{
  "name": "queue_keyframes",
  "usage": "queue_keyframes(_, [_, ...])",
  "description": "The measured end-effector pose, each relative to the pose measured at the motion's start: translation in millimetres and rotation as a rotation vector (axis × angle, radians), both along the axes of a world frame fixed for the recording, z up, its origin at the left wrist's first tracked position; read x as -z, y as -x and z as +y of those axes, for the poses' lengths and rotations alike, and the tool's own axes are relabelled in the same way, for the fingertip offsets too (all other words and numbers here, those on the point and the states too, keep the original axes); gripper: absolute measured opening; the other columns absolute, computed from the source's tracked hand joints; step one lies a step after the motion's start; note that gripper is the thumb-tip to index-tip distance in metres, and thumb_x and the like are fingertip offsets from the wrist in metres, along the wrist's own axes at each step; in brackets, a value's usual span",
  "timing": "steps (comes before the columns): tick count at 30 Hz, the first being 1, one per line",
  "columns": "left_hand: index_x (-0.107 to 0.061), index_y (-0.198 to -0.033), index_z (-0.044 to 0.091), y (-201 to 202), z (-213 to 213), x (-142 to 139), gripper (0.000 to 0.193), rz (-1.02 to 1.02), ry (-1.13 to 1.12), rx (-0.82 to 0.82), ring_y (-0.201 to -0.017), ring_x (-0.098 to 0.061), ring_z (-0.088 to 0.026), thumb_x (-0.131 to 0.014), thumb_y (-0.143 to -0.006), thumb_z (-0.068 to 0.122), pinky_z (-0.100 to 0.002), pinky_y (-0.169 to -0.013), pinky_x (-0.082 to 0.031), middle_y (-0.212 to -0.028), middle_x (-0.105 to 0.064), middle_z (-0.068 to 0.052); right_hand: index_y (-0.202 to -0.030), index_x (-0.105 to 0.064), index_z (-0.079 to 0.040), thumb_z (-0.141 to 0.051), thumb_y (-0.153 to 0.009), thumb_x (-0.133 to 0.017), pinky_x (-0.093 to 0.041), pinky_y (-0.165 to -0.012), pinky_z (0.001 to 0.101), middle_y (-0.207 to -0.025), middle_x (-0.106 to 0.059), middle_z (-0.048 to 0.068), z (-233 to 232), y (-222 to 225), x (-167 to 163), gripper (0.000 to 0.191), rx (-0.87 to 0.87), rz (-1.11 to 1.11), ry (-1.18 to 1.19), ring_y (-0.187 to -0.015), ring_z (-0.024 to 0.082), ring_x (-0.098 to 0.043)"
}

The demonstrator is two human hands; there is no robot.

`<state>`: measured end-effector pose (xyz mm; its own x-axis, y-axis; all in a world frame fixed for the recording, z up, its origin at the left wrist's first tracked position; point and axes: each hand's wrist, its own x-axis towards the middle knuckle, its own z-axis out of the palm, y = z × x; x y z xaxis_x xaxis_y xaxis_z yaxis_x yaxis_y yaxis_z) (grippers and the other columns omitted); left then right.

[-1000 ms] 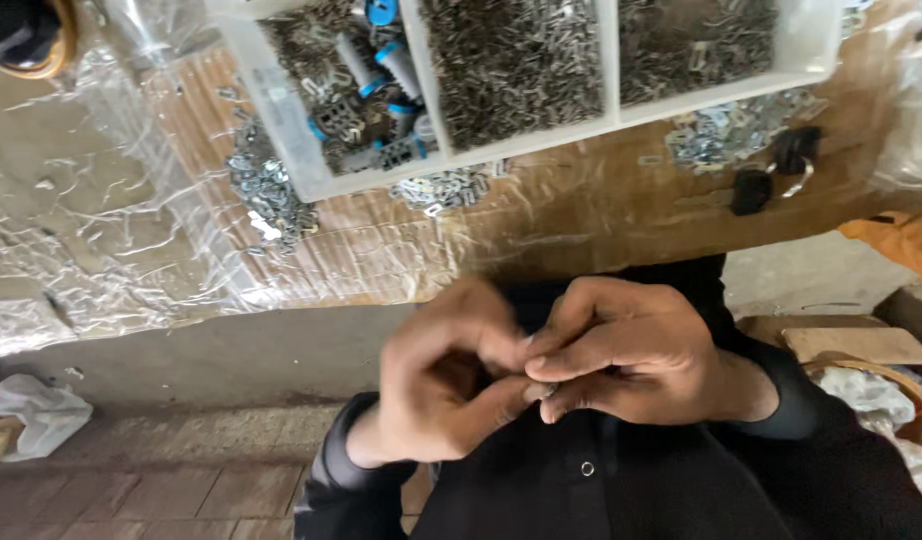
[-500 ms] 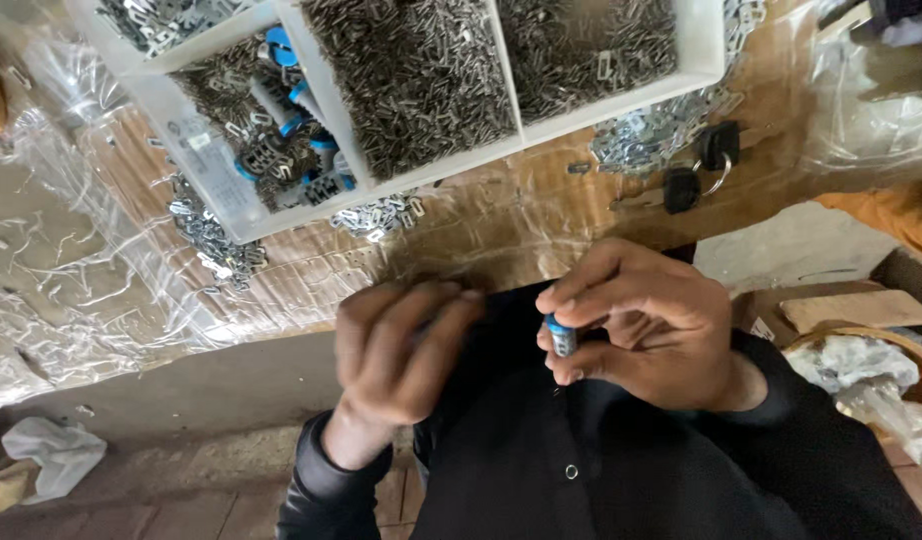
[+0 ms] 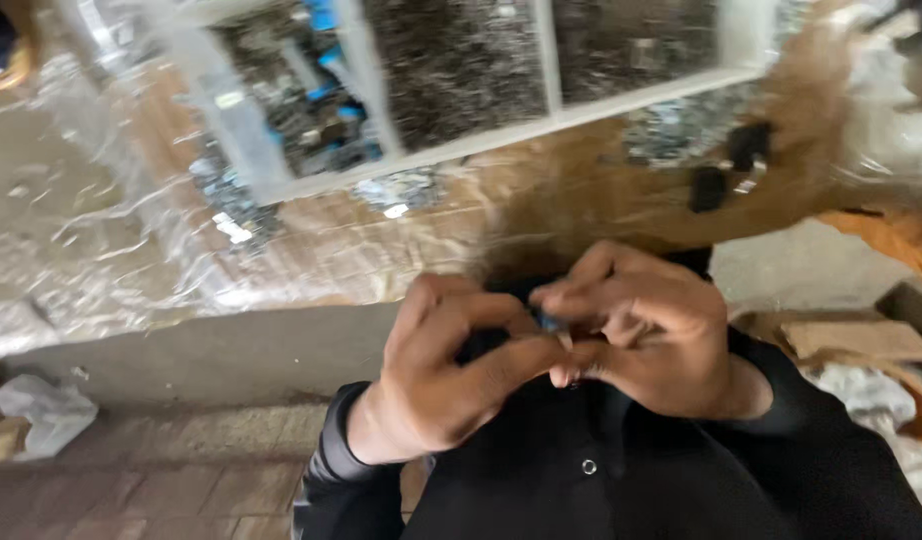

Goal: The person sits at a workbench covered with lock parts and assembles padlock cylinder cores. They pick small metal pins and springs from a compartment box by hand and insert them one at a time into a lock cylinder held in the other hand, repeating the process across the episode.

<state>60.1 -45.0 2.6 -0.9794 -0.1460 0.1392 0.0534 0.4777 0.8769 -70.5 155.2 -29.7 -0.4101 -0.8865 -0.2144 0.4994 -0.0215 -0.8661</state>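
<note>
A small blue part (image 3: 549, 322) is pinched between the fingertips of both hands, close before the dark jacket (image 3: 601, 470); too little is seen for its long axis or heading to be told. The left hand (image 3: 451, 375) and right hand (image 3: 649, 335) are curled shut about it. Beyond, a white divided tray (image 3: 461, 80) with three visible compartments of metal pieces is seen on the plastic-covered worktop (image 3: 311, 240).

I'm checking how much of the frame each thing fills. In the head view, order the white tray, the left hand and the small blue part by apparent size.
1. White tray, though cut off by the frame.
2. Left hand, enlarged by nearness.
3. Small blue part, mostly hidden between the fingertips.
</note>
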Motion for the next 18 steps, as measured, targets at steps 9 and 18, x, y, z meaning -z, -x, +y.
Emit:
queue_keyframes(9, [-0.058, -0.138, 0.001, -30.4, -20.4, -4.3, 0.052, -0.303, 0.411, -0.509, -0.094, -0.057, -0.027, -0.084, -0.097, 0.021, -0.042, -0.083, -0.048, -0.103, -0.058, -0.012, -0.123, -0.066, 0.008, 0.008, -0.086, -0.080, -0.071, -0.084, 0.0326, -0.127, -0.065, 0.020, -35.4, -16.3, 1.8, 0.040, -0.040, -0.076, 0.067, -0.101, 0.022, -0.076])
queue_keyframes(18, [-0.070, -0.131, 0.007, -68.3, -35.3, 15.5, 0.045, -0.250, 0.579, -0.359, -0.119, -0.052, -0.032, -0.087, -0.094, 0.026, -0.045, -0.103, -0.048, -0.122, -0.060, -0.013, -0.119, -0.067, 0.006, 0.008, -0.086, -0.080, -0.074, -0.077, 0.0282, -0.125, -0.066, 0.019, -34.9, -15.5, -2.9, 0.036, -0.008, 0.086, 0.096, -0.098, 0.021, -0.078])
